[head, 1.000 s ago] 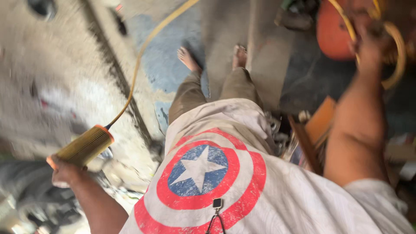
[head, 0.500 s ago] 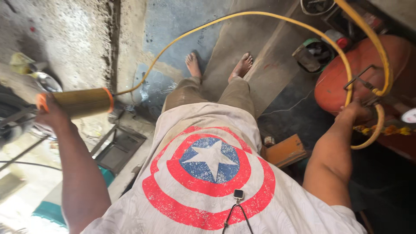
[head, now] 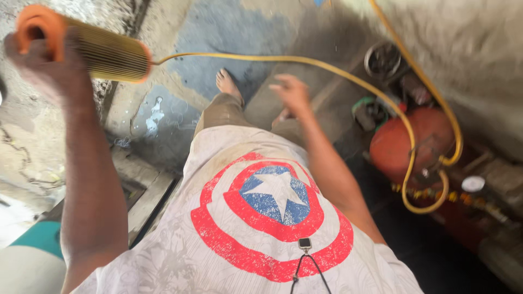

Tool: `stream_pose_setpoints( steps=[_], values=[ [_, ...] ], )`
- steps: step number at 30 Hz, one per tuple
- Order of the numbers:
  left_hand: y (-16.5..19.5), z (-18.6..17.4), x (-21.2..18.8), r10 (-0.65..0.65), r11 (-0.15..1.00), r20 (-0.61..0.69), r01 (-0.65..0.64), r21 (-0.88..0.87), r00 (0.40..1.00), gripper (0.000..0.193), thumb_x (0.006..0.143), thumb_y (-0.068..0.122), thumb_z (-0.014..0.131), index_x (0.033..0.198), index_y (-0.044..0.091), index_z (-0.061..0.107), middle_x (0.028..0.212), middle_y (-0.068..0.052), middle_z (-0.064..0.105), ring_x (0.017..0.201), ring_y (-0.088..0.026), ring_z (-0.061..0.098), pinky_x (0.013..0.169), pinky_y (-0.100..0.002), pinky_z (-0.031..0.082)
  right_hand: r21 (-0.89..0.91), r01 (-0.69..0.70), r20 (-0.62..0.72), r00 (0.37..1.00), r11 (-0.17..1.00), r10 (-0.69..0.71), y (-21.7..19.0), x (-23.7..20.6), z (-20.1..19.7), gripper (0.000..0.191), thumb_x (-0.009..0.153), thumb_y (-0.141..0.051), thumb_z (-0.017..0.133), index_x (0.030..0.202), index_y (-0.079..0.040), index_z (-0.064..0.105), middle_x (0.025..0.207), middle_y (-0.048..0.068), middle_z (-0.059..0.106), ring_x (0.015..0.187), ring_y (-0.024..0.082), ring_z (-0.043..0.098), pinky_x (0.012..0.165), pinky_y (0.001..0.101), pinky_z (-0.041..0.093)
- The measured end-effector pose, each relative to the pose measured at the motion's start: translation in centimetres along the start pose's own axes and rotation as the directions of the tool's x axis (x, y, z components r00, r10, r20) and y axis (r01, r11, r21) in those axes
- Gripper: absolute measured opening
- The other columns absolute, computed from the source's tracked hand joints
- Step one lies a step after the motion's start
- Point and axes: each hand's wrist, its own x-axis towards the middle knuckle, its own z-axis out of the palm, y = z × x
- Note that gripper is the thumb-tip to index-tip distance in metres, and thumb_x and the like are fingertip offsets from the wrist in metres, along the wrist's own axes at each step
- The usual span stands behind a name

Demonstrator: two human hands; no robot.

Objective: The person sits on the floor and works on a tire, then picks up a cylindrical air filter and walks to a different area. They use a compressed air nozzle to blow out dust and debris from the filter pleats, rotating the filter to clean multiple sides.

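My left hand (head: 46, 65) is raised at the upper left and grips a cylindrical pleated filter (head: 103, 54) with orange end caps. A yellow hose (head: 305, 62) runs from the filter's far end across the floor and loops by a red tank (head: 417, 147). My right hand (head: 291, 92) hangs in front of me with fingers apart, holding nothing, a short way below the hose. My bare feet stand on the concrete floor below.
The red tank lies at the right among dark machine parts, a round metal piece (head: 384, 60) and a white disc (head: 473, 183). A rough concrete wall is at the left. A wooden frame (head: 147, 190) and a teal-and-white object (head: 32, 250) sit at the lower left.
My right hand has let go of the hose loop near the red tank and moved left to the middle. My left hand has lifted the filter higher.
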Motion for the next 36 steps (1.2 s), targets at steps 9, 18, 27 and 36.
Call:
stream_pose_setpoints(
  steps=[9, 18, 27, 36],
  values=[
    [-0.2, -14.0, 5.7, -0.030, 0.935, 0.222, 0.106, -0.340, 0.975, 0.049, 0.099, 0.039, 0.090, 0.112, -0.007, 0.077, 0.149, -0.023, 0.053, 0.142, -0.032, 0.055, 0.118, -0.044, 0.049, 0.169, 0.736, 0.494, 0.512, 0.655, -0.703, -32.1, 9.8, 23.5, 0.071, 0.074, -0.015, 0.088, 0.135, 0.008, 0.059, 0.126, 0.019, 0.068, 0.115, 0.030, 0.064, 0.097, 0.0409, 0.054],
    [-23.2, -18.1, 2.8, -0.685, 0.316, 0.475, 0.813, -0.489, 0.551, 0.030, 0.088, 0.040, 0.075, 0.112, 0.021, 0.074, 0.107, 0.008, 0.073, 0.105, -0.009, 0.064, 0.082, -0.027, 0.043, -0.312, 0.471, 0.712, 0.691, 0.825, -0.124, -36.3, 10.5, 36.2, 0.031, 0.083, -0.022, 0.080, 0.104, 0.000, 0.074, 0.099, 0.018, 0.079, 0.093, 0.029, 0.078, 0.080, 0.0402, 0.059],
    [-27.5, -9.2, 2.0, -0.728, 0.302, 0.306, 0.688, -0.660, 0.613, 0.037, 0.099, 0.039, 0.072, 0.113, 0.005, 0.071, 0.102, 0.003, 0.069, 0.098, -0.010, 0.061, 0.087, -0.030, 0.050, -0.393, 0.793, 0.767, 0.562, 0.465, -0.309, -40.8, 14.5, 35.9, 0.026, 0.087, -0.025, 0.075, 0.110, -0.012, 0.075, 0.086, 0.022, 0.073, 0.085, 0.044, 0.069, 0.072, 0.0546, 0.053],
    [-30.1, -9.3, 13.5, -0.730, 0.335, 0.393, 0.794, -0.507, 0.559, 0.054, 0.089, 0.045, 0.083, 0.122, 0.006, 0.069, 0.111, -0.004, 0.071, 0.106, -0.017, 0.063, 0.089, -0.034, 0.051, -0.469, 0.785, 0.739, 0.600, 0.404, -0.308, -47.3, 23.0, 37.4, 0.026, 0.091, -0.032, 0.077, 0.100, -0.008, 0.074, 0.081, 0.021, 0.072, 0.081, 0.044, 0.069, 0.070, 0.0537, 0.052]
  ],
)
